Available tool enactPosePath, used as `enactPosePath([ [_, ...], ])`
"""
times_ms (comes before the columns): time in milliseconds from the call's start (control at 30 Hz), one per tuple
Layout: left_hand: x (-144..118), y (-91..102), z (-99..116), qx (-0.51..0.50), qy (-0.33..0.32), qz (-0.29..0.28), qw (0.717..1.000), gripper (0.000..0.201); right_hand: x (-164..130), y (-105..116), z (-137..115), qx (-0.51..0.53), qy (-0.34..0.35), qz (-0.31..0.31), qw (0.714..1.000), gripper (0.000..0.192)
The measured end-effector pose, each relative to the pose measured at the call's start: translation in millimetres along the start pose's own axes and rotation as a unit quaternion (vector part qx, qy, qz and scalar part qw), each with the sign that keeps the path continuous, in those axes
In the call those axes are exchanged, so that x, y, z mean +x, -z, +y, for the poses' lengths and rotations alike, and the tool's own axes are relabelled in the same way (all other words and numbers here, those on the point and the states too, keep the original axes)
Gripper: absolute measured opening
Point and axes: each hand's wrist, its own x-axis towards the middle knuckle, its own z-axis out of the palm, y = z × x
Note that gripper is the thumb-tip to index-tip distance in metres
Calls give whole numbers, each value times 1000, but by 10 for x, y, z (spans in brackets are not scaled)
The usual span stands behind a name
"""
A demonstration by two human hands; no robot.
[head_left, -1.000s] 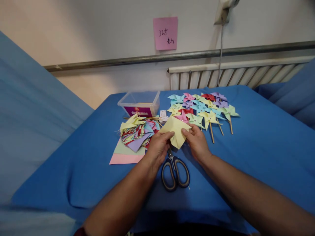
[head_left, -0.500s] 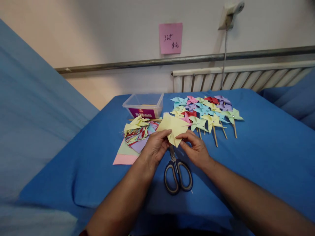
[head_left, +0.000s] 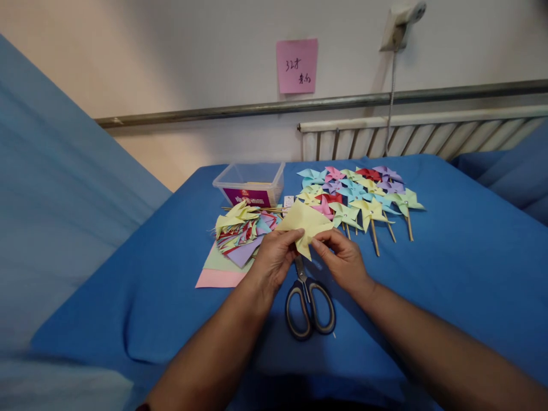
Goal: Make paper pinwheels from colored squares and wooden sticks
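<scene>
The left hand [head_left: 274, 258] and right hand [head_left: 342, 258] each pinch one yellow paper sheet [head_left: 305, 224] at its lower edge, fingers closed on it — the sheet is lifted just above the blue table cover [head_left: 449, 257], tilted, with a pointed fold hanging between the thumbs. One pair of scissors [head_left: 309, 302] lies shut on the cover directly below the hands. Left of the sheet: one heap of cut coloured papers [head_left: 242, 228] on flat sheets. Behind it: one clear plastic box [head_left: 250, 182]. To the right: finished pinwheels [head_left: 359, 194], roughly fifteen — overlap prevents an exact count. Against the frame half a second earlier, the right hand has shifted closer to the left and the sheet's top edge sits lower
</scene>
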Motion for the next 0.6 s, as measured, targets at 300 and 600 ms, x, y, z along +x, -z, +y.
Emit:
enactPosePath([
  [300,-47,-78,-42,1,2,-9,1000,22,39,-13,-45,32,-77,38,996,22],
  [600,-20,-51,-101,11,9,-6,1000,22,64,-25,-44,45,-105,57,992,27],
])
